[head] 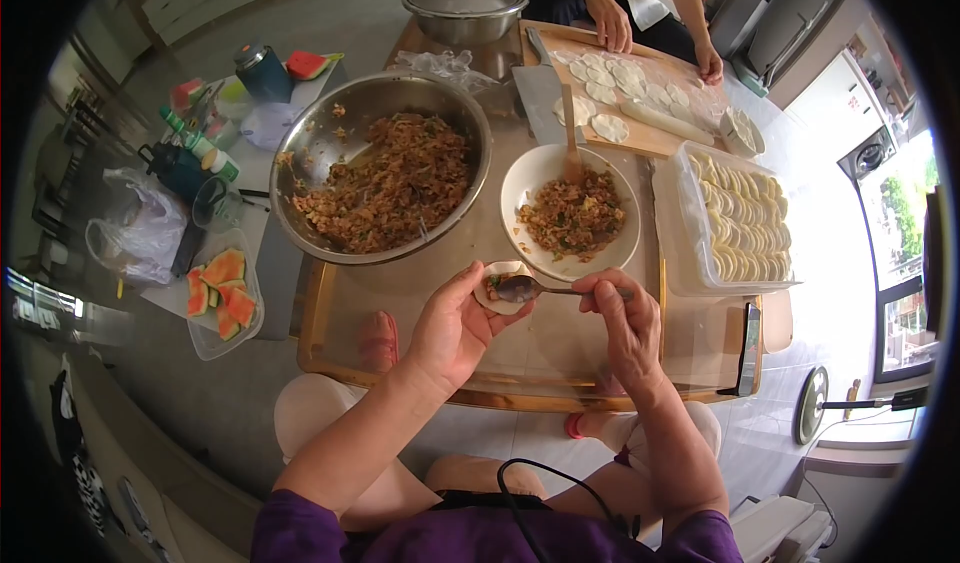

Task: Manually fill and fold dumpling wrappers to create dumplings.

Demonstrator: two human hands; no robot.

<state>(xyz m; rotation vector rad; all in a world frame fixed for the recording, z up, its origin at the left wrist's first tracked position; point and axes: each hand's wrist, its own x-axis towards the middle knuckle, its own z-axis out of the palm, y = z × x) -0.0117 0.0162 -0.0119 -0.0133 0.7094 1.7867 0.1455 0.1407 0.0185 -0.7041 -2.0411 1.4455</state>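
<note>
My left hand (461, 326) cradles a round dough wrapper (504, 307) that bears some meat-and-vegetable filling. From the right, my right hand (624, 315) grips the handle of a metal spoon (517, 289), whose bowl rests against the filling on the wrapper. Just beyond both hands stands a white bowl (510, 210) with more filling (574, 218) and a wooden spatula (572, 131) leaning in it. To its left, a large steel basin (319, 131) holds a big mass of the same filling (397, 180).
A plastic box (694, 225) of lined-up dumplings (742, 218) stands right. Beyond, a co-worker's hands (615, 26) are over a board (551, 34) with dough wrappers (600, 75), a rolling pin (667, 123) and a cleaver (537, 97). A phone (748, 349) stands at the table's right edge.
</note>
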